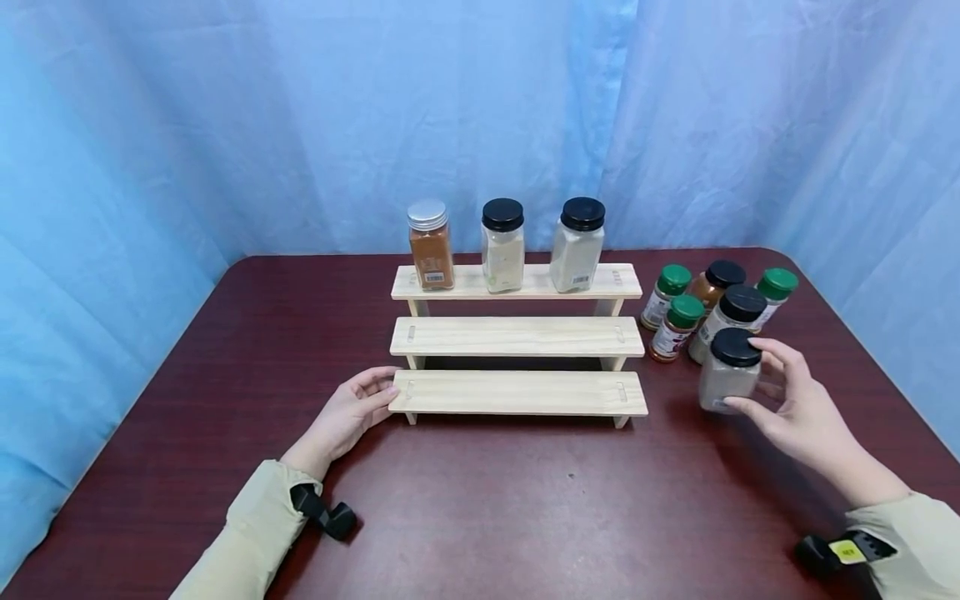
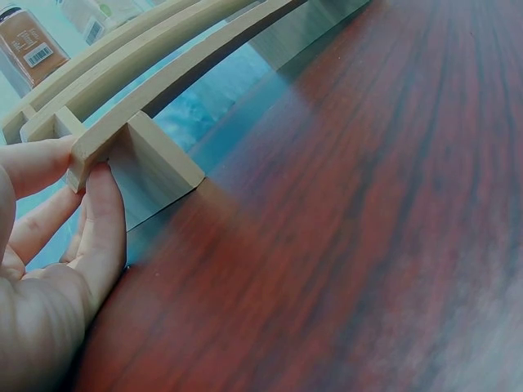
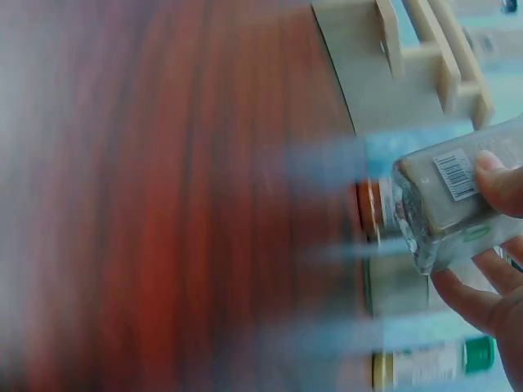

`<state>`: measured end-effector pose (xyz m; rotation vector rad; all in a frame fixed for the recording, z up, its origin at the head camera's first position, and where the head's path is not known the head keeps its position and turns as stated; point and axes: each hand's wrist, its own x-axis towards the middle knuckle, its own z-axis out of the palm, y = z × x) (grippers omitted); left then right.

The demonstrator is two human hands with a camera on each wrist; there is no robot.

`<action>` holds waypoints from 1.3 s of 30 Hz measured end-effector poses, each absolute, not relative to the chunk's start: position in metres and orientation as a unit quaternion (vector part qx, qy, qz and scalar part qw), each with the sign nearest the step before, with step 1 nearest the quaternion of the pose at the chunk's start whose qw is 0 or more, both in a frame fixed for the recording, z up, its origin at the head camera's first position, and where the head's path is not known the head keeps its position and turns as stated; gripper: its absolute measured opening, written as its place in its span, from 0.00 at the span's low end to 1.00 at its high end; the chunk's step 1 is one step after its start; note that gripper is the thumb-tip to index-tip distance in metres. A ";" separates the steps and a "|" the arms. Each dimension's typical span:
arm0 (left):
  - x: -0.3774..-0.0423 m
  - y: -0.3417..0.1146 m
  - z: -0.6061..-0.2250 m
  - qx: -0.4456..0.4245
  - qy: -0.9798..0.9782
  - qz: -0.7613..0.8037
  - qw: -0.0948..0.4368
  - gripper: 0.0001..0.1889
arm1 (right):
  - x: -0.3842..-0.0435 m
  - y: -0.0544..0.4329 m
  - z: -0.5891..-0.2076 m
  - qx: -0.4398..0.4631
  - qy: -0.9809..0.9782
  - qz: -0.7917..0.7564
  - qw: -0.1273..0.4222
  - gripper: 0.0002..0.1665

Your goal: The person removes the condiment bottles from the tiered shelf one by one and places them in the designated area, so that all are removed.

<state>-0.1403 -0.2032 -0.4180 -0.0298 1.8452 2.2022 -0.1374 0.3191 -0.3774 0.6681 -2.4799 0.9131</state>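
My right hand (image 1: 798, 412) grips a square clear spice jar (image 1: 724, 385) with a black lid and greyish powder, thumb on one side and fingers on the other. In the right wrist view its base and barcode label (image 3: 456, 174) show, with the jar held up off the table. On the other side, my left hand (image 1: 351, 414) pinches the left end of the lowest step of a three-tier wooden rack (image 1: 517, 392). The left wrist view has the thumb under that step's corner (image 2: 90, 151) and a finger on top.
Along the rack's top tier stand an orange-brown jar (image 1: 431, 258) with a silver lid and two pale jars (image 1: 504, 260) with black lids. Right of the rack cluster green-capped bottles (image 1: 670, 337) and black-lidded jars (image 1: 712, 329). Blue curtains (image 1: 450, 125) hang behind the dark red table (image 1: 487, 517).
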 end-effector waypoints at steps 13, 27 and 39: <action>-0.141 -0.204 -0.416 -0.018 0.644 0.753 0.136 0.16 | -0.157 0.384 -0.394 0.125 -0.922 0.313 0.189 0.55; -0.140 -0.202 -0.415 -0.018 0.634 0.761 0.138 0.18 | -0.187 0.411 -0.401 0.097 -0.910 0.375 0.147 0.51; -0.140 -0.203 -0.415 -0.017 0.628 0.765 0.140 0.18 | -0.191 0.404 -0.396 0.100 -0.916 0.358 0.152 0.52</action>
